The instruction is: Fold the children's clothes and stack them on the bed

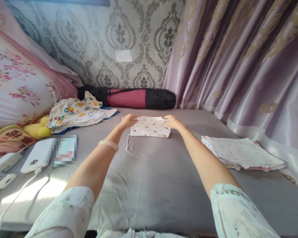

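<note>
A white cloth point(150, 127) with small printed figures, folded into a rectangle, is in front of me on the grey sheet. Its far left corner is pinched by my left hand point(129, 121), which wears a pale bangle at the wrist. At the far right corner, my right hand point(172, 122) grips the same cloth, fingers closed on the edge. A thin white string point(127, 142) trails from the cloth's left side onto the sheet. Whether the garment is a shirt or trousers cannot be made out in its folded form.
To the right lies a stack of folded cloths point(245, 152). At left are a patterned cloth heap point(74, 112), a yellow plush point(38, 128), a white power bank point(38, 155) with a cable, a power strip point(5, 163) and a blurred flat item point(65, 150). A black-and-maroon roll bag point(126, 97) lies against the wall.
</note>
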Motion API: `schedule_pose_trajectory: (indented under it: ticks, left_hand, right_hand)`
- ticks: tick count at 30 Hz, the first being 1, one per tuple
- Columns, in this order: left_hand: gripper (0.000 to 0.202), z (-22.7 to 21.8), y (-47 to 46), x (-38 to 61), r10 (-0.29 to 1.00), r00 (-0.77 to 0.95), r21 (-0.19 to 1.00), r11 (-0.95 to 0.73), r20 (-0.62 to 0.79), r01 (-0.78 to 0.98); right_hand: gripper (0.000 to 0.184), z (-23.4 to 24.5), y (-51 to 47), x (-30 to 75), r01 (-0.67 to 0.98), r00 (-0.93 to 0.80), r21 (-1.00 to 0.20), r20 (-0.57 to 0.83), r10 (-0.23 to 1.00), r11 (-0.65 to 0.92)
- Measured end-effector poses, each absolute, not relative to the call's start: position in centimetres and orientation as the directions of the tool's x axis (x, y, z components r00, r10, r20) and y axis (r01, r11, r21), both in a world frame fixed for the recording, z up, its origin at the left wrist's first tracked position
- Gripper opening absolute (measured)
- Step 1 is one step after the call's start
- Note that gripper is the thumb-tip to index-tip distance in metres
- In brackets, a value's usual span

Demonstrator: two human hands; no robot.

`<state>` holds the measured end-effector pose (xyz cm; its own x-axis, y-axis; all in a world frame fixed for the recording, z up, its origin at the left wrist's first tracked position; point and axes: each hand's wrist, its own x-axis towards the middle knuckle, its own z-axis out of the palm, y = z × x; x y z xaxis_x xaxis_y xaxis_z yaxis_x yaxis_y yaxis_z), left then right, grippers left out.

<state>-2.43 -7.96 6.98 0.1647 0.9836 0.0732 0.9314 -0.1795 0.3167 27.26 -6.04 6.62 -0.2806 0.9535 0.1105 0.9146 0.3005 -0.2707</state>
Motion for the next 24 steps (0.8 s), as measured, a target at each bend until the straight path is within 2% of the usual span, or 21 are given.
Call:
schedule_pose_trajectory:
  ticks: [3, 5, 8, 11, 19, 24]
  left_hand:
    - [0.036, 8.5, -8.4, -2.8, 0.984, 0.143, 0.367, -0.174, 0.109, 0.914]
    - [0.035, 9.1, -8.5, -2.8, 0.981, 0.097, 0.378, -0.155, 0.17, 0.913]
    - [0.036, 9.2, -8.6, -2.6, 0.956, 0.059, 0.369, -0.166, 0.286, 0.914]
    - [0.036, 7.9, -9.0, -2.6, 0.931, 0.102, 0.345, -0.229, 0.35, 0.91]
    - [0.036, 3.6, -13.6, -3.9, 0.891, 0.244, 0.293, -0.368, 0.384, 0.883]
    - [0.039, 1.9, -16.6, -4.7, 0.887, 0.355, 0.252, -0.43, 0.295, 0.867]
  right_hand:
    - [0.026, 7.7, -5.8, 27.6, 0.893, -0.31, -0.295, 0.141, 0.94, 0.339]
    - [0.025, 8.3, -6.0, 27.7, 0.884, -0.309, -0.293, 0.218, 0.926, 0.364]
    - [0.024, 8.3, -6.9, 27.4, 0.887, -0.295, -0.236, 0.37, 0.881, 0.396]
    - [0.026, 7.2, -8.6, 27.1, 0.893, -0.316, -0.158, 0.446, 0.838, 0.421]
    - [0.033, 4.0, -14.4, 27.6, 0.861, -0.444, -0.061, 0.391, 0.806, 0.504]
    - [0.039, 2.9, -17.1, 27.8, 0.852, -0.496, -0.039, 0.258, 0.829, 0.522]
